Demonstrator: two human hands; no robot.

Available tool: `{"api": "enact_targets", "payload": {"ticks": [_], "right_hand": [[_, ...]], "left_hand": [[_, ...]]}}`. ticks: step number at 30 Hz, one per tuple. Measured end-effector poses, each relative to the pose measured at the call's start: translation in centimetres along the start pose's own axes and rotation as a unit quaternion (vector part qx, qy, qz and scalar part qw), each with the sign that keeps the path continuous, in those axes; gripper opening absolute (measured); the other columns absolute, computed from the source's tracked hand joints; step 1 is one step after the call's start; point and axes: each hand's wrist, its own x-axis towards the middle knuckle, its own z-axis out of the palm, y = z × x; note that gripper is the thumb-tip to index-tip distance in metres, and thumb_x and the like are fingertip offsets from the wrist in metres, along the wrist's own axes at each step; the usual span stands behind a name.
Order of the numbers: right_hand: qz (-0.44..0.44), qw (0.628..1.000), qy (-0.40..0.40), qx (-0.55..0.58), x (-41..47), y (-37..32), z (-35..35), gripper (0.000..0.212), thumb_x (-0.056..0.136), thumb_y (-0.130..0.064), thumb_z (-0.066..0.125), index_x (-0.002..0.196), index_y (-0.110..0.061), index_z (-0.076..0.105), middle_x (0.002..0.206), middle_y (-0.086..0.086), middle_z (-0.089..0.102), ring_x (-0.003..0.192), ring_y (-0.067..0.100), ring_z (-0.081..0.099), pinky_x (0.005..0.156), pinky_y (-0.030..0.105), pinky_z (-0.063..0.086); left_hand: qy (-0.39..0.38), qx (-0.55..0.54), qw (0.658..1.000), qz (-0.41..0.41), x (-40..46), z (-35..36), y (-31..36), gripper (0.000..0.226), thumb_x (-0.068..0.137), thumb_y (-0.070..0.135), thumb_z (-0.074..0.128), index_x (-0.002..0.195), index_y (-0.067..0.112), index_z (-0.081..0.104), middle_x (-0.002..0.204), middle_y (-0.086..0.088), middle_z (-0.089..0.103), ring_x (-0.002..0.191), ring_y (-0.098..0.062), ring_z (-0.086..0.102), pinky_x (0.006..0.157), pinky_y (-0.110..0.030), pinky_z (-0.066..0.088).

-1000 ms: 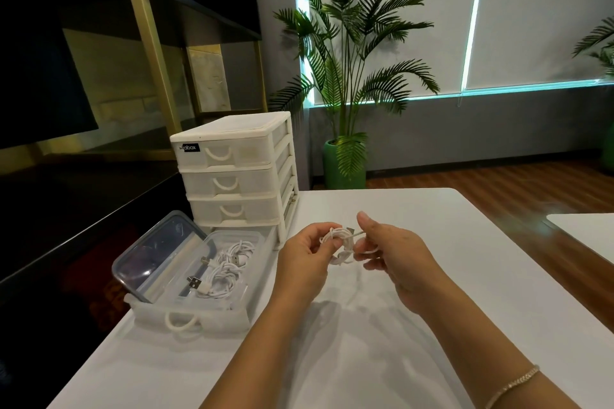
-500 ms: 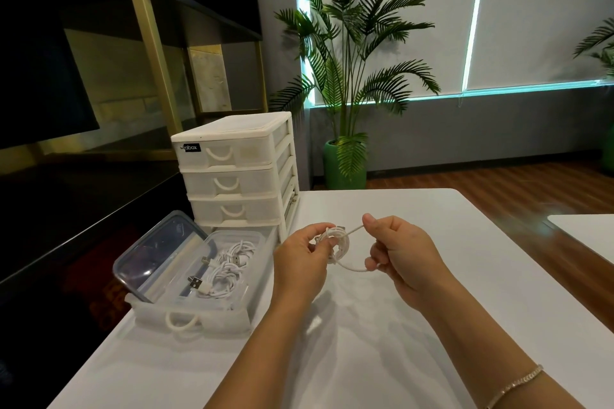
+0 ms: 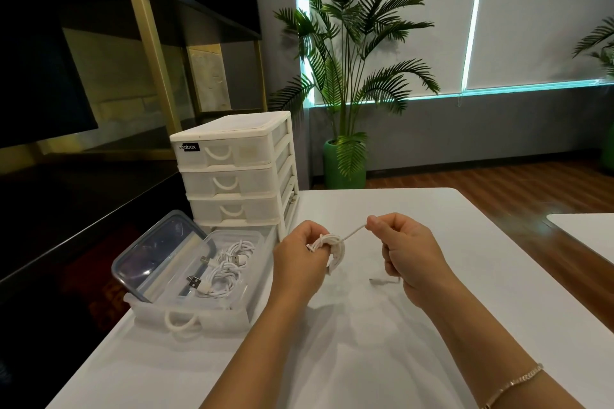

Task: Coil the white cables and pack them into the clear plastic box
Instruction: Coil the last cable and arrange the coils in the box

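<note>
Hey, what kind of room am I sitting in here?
Probably an office or meeting room: a plain white table with a second one beside it, roller blinds over the window, a potted palm on wood flooring, and a small drawer unit.

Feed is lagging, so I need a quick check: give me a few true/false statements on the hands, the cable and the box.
1. The left hand holds a coiled white cable. True.
2. The right hand is open and idle. False: it pinches the cable's free end, pulled taut.
3. The clear plastic box already holds coiled cables. True.
4. The lid is closed on the box. False: it leans open against it.
</note>
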Motion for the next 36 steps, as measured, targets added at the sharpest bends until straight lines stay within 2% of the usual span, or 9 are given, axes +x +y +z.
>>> {"api": "enact_targets", "payload": {"ticks": [5,11,16,19,23,26,28,33,36], "right_hand": [[-0.035,0.999,0.029,-0.011,0.3,0.5,0.0,0.019,0.089,-0.026,0.059,0.084,-0.008,0.063,0.063,-0.005,0.051,0.057,0.008,0.041,0.054,0.021,0.035],[-0.033,0.999,0.018,-0.038,0.2,0.5,-0.1,0.013,0.087,-0.026,0.061,0.086,-0.013,0.064,0.077,-0.002,0.058,0.066,0.010,0.046,0.056,0.022,0.037],[-0.034,0.997,-0.027,-0.060,0.0,0.8,0.0,0.010,0.089,-0.021,0.059,0.084,-0.014,0.064,0.076,0.000,0.059,0.065,0.010,0.047,0.056,0.021,0.037],[-0.037,0.996,-0.035,-0.067,0.0,0.8,0.0,0.012,0.089,-0.018,0.059,0.078,-0.016,0.063,0.073,0.000,0.057,0.063,0.011,0.046,0.056,0.021,0.036],[-0.058,0.990,-0.013,-0.126,0.3,1.3,0.2,0.007,0.086,-0.026,0.063,0.084,-0.020,0.063,0.082,-0.002,0.061,0.082,0.017,0.056,0.069,0.031,0.050],[-0.116,0.969,0.059,-0.210,0.2,1.3,0.5,0.011,0.086,-0.037,0.061,0.090,-0.028,0.057,0.096,-0.009,0.056,0.097,0.012,0.050,0.085,0.036,0.051],[-0.159,0.962,0.082,-0.204,-0.1,0.7,0.5,0.012,0.085,-0.040,0.061,0.088,-0.029,0.057,0.094,-0.009,0.058,0.095,0.011,0.051,0.083,0.032,0.049],[-0.118,0.968,-0.091,-0.201,-1.5,0.3,1.6,0.038,0.078,-0.042,0.067,0.108,-0.034,0.044,0.084,-0.009,0.065,0.080,0.008,0.061,0.073,0.018,0.048],[-0.146,0.946,-0.066,-0.281,-1.6,0.7,2.2,0.047,0.079,-0.044,0.067,0.117,-0.034,0.041,0.087,-0.016,0.061,0.086,0.006,0.056,0.095,0.033,0.045]], "left_hand": [[-0.046,-0.052,0.997,-0.018,-0.1,0.2,0.4,0.027,0.080,0.007,0.067,0.064,0.026,0.059,0.082,-0.011,0.070,0.083,-0.029,0.066,0.045,-0.022,0.040],[-0.077,-0.093,0.993,0.002,-0.9,0.2,1.5,0.024,0.082,0.006,0.067,0.080,0.030,0.061,0.087,0.000,0.069,0.088,-0.024,0.069,0.045,-0.023,0.044],[-0.109,-0.118,0.986,0.034,-1.3,0.4,1.8,0.040,0.083,0.002,0.065,0.088,0.042,0.069,0.098,0.003,0.067,0.088,-0.018,0.069,0.076,-0.038,0.058],[-0.074,-0.117,0.989,0.041,-1.2,0.5,1.6,0.033,0.081,0.004,0.068,0.073,0.036,0.074,0.090,-0.001,0.071,0.087,-0.021,0.067,0.073,-0.038,0.058],[-0.024,-0.104,0.994,0.020,-1.1,0.3,1.6,0.028,0.081,0.004,0.066,0.072,0.029,0.072,0.079,0.007,0.071,0.067,-0.006,0.061,0.049,-0.015,0.046],[0.021,-0.088,0.996,0.012,-1.0,0.1,1.5,0.029,0.082,0.002,0.062,0.074,0.028,0.071,0.074,0.016,0.068,0.063,0.000,0.060,0.048,-0.011,0.042],[0.055,-0.085,0.995,0.005,-0.8,0.0,1.3,0.028,0.082,0.004,0.062,0.074,0.029,0.071,0.071,0.019,0.066,0.064,0.002,0.060,0.051,-0.013,0.045],[0.110,-0.087,0.990,-0.005,-0.6,0.0,0.9,0.036,0.081,0.002,0.062,0.068,0.035,0.066,0.077,0.010,0.069,0.074,-0.010,0.063,0.058,-0.024,0.050],[0.117,-0.095,0.988,-0.009,-1.0,0.4,1.2,0.036,0.083,0.000,0.060,0.069,0.032,0.065,0.077,0.011,0.067,0.075,-0.010,0.063,0.059,-0.022,0.053]]}}
